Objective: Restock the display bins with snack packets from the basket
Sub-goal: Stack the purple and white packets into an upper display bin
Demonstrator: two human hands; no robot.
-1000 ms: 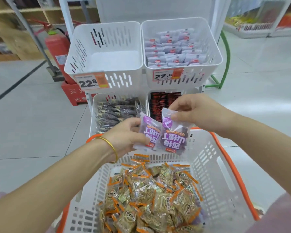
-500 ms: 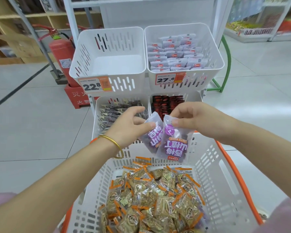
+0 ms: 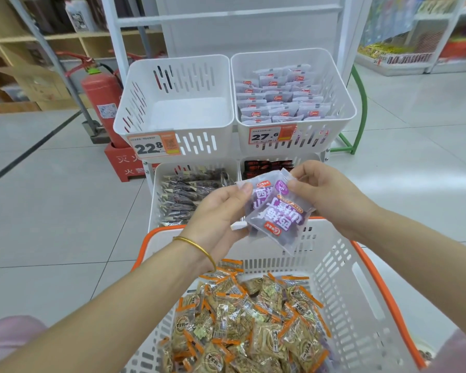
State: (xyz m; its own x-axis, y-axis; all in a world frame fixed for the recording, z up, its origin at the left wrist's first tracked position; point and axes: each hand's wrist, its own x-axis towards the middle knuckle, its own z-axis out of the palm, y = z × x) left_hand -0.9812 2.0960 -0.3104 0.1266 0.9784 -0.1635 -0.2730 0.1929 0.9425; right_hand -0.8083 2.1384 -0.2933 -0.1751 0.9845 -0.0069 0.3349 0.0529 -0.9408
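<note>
Both grips were clamped on the same load: the left hand (image 3: pixel 215 219) pinched the left edges of two purple packets (image 3: pixel 277 219), and the right hand (image 3: pixel 331 195) pinched their far top corner between thumb and fingers. The packets overlapped, one partly behind the other. Their long axes ran roughly near to far, slanted, with printed faces toward the camera. They were held in the air over the far rim of the basket (image 3: pixel 331 254), touching nothing but the hands.

Below and nearer, the basket held a heap of orange packets (image 3: pixel 253 319).

Farther off and higher stood the top right bin (image 3: pixel 342 84), part-filled with rows of pale packets (image 3: pixel 280 100) that seemed to match the held pair. That made it the likely target. It lay straight beyond the grips and slightly right, so the right hand was the nearer one. The pair would probably have to be carried up and away over the bin's front wall and turned to line up with the rows.

The top left bin (image 3: pixel 199 146) showed only its floor. The lower left bin (image 3: pixel 154 200) held dark packets.
</note>
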